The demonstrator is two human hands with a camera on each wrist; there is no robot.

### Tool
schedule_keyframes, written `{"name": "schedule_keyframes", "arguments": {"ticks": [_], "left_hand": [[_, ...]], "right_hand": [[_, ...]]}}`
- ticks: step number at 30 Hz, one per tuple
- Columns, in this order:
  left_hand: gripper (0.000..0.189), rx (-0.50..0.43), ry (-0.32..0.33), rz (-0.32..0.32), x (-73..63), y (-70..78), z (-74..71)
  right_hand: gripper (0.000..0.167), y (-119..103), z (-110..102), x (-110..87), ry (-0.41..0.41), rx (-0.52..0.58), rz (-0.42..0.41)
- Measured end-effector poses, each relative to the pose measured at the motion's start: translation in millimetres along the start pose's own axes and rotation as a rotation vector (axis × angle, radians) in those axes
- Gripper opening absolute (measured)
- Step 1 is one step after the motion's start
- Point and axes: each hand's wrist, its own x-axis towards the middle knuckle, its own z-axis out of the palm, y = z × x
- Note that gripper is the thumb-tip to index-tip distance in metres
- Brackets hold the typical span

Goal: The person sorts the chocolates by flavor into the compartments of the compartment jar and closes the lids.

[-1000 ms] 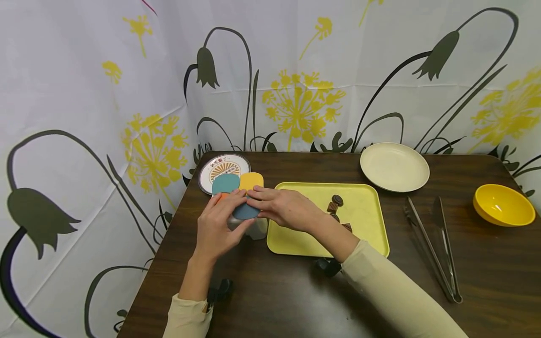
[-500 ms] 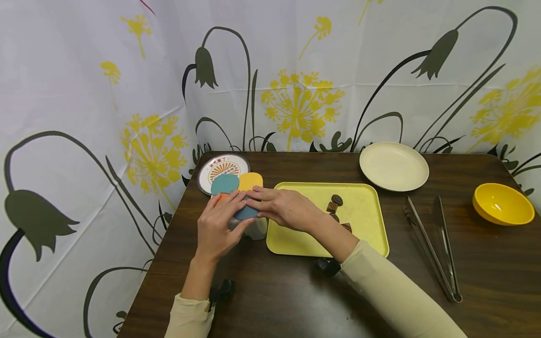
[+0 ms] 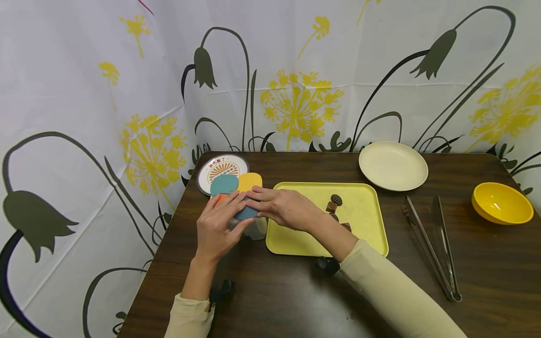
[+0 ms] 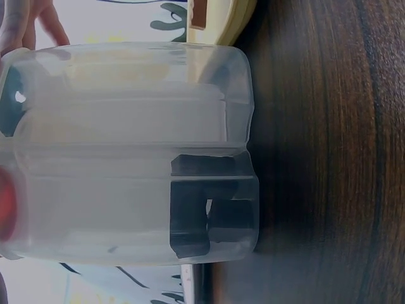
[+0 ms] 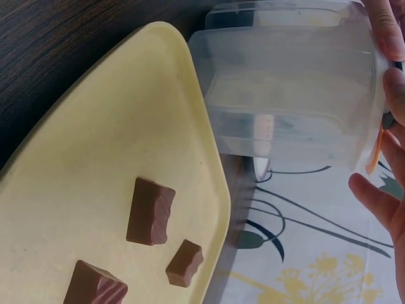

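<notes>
A clear plastic storage container (image 3: 256, 229) with several compartments stands on the table. Its coloured lids show a teal one (image 3: 224, 184), a yellow one (image 3: 250, 182), an orange one (image 3: 219, 201) and a blue one (image 3: 246, 211). My left hand (image 3: 217, 230) lays its extended fingers over the orange and blue lids, the thumb at the near side. From the right, my right hand (image 3: 285, 207) touches the blue lid with outstretched fingers. In the left wrist view the container's compartments (image 4: 107, 120) look empty. The palms hide part of the lids.
Right of the container is a yellow tray (image 3: 291, 241) with several chocolates (image 5: 150, 211). Behind stands a printed plate (image 3: 205, 176). Farther right are a cream plate (image 3: 394, 166), metal tongs (image 3: 449, 256) and a yellow bowl (image 3: 502, 204). A patterned curtain (image 3: 236, 103) hangs behind the table.
The view shifts very slightly. Both hands stay in place on the container's lids, and nothing else has visibly moved.
</notes>
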Motion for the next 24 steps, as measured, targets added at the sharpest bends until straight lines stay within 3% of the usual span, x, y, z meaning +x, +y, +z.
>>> {"name": "schedule_keyframes", "arguments": {"ticks": [8,16,24], "left_hand": [[0.051,0.005,0.001,-0.002,1.1,1.3,-0.1],[0.047,-0.061,0.038,-0.041,1.9,-0.3,-0.9],[0.045,-0.062,0.035,-0.065,0.6,-0.1,0.8]], "right_hand": [[0.044,0.6,-1.1,-0.7,-0.003,0.009,0.013],[0.043,-1.7,-3.4,1.1,0.002,0.011,-0.003],[0.044,-2.3,-3.1,-0.1,-0.001,0.055,0.020]]}}
